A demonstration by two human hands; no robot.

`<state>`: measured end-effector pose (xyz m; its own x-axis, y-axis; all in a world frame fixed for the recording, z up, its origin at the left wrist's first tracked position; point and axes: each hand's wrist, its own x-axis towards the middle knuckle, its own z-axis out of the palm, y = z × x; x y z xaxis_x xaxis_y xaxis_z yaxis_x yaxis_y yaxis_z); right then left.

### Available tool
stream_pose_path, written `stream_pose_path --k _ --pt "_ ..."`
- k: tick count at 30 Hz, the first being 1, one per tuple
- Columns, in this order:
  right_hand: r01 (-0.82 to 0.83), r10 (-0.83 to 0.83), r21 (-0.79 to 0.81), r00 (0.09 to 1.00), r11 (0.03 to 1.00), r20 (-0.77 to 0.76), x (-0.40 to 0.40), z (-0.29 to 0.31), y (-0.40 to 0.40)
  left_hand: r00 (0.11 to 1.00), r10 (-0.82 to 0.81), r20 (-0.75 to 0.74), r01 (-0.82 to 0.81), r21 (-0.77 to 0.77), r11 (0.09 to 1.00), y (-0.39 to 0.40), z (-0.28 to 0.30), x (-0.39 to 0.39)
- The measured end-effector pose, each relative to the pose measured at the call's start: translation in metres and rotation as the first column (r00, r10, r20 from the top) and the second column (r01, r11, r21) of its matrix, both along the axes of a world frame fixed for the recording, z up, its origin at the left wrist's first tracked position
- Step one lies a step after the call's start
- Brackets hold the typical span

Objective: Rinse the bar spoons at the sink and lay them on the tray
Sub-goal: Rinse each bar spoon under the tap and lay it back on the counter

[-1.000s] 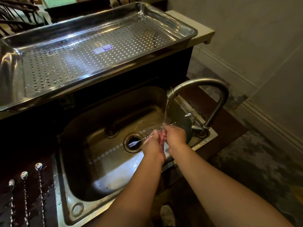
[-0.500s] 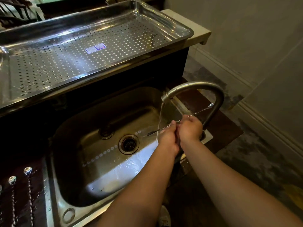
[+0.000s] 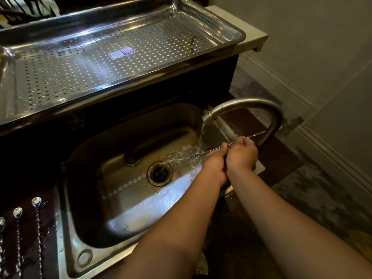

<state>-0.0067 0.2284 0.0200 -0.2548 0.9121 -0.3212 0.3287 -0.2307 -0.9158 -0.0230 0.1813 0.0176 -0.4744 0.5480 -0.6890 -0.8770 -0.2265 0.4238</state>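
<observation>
I have both hands over the right end of the sink: my left hand and my right hand sit side by side, touching, each pinching the shaft of one thin twisted steel bar spoon. The spoon lies nearly level, its forked end poking left into the stream of water and its other end sticking out to the right past the curved brushed-steel tap. Water splashes off the fork toward the round drain of the stainless steel sink basin.

So this spoon is mid-rinse, not yet ready for the tray. The wide perforated steel tray sits on the ledge behind the sink, and I can't see a spoon lying on it, though it's wet and glinting. Down at the lower left, three more twisted bar spoons lie side by side on the dark table beside the basin; whether they're rinsed I can't tell. My read: early going, with this spoon to finish and lay down, and likely those three to follow.
</observation>
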Motion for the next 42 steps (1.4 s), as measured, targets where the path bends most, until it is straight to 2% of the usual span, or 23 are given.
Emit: stream_pose_path --k 4,6,9,12,13,14,16,17,19,22,28,33,42 --pt "-0.066 0.066 -0.037 0.998 0.997 0.001 -0.004 -0.005 -0.015 1.000 0.013 0.008 -0.013 -0.075 0.997 -0.014 -0.001 -0.001" --pt "-0.098 0.100 -0.073 0.995 0.992 0.021 -0.008 -0.012 -0.027 0.999 0.011 -0.031 -0.017 -0.209 0.978 -0.027 -0.004 -0.005" --pt "-0.147 0.155 -0.143 0.987 0.979 0.048 -0.017 -0.024 -0.047 0.991 -0.033 -0.129 -0.032 -0.472 0.881 -0.055 -0.012 -0.016" --pt "-0.245 0.261 -0.192 0.963 0.950 0.062 -0.027 -0.032 -0.072 0.963 -0.126 -0.236 -0.046 -0.611 0.790 -0.088 -0.015 -0.020" --pt "-0.237 0.254 -0.206 0.965 0.949 0.058 -0.031 -0.034 -0.082 0.915 -0.234 -0.329 -0.065 -0.693 0.718 -0.100 -0.018 -0.021" --pt "-0.236 0.252 -0.224 0.967 0.946 0.046 -0.035 -0.034 -0.092 0.819 -0.405 -0.406 -0.094 -0.792 0.604 -0.112 -0.022 -0.021" --pt "-0.302 0.314 -0.236 0.949 0.924 0.016 -0.043 -0.037 -0.113 0.583 -0.699 -0.414 -0.240 -0.910 0.339 -0.136 -0.026 -0.020" --pt "-0.353 0.365 -0.228 0.931 0.908 0.012 -0.047 -0.038 -0.123 0.518 -0.760 -0.392 -0.323 -0.912 0.251 -0.148 -0.025 -0.019" --pt "-0.433 0.444 -0.203 0.896 0.878 0.009 -0.053 -0.037 -0.141 0.461 -0.809 -0.365 -0.428 -0.890 0.157 -0.171 -0.024 -0.019" --pt "-0.557 0.569 -0.176 0.822 0.812 0.025 -0.060 -0.034 -0.168 0.405 -0.862 -0.306 -0.486 -0.870 0.081 -0.203 -0.021 -0.022" --pt "-0.746 0.752 -0.104 0.657 0.658 0.049 -0.066 -0.027 -0.219 0.458 -0.859 -0.228 -0.490 -0.871 -0.030 -0.253 -0.007 -0.028" --pt "-0.840 0.841 -0.057 0.535 0.540 0.079 -0.074 -0.018 -0.274 0.504 -0.830 -0.240 -0.501 -0.864 -0.055 -0.310 -0.007 -0.029" --pt "-0.840 0.847 -0.109 0.528 0.532 0.064 -0.076 -0.013 -0.414 0.614 -0.723 -0.315 -0.462 -0.887 -0.006 -0.442 -0.002 -0.024"
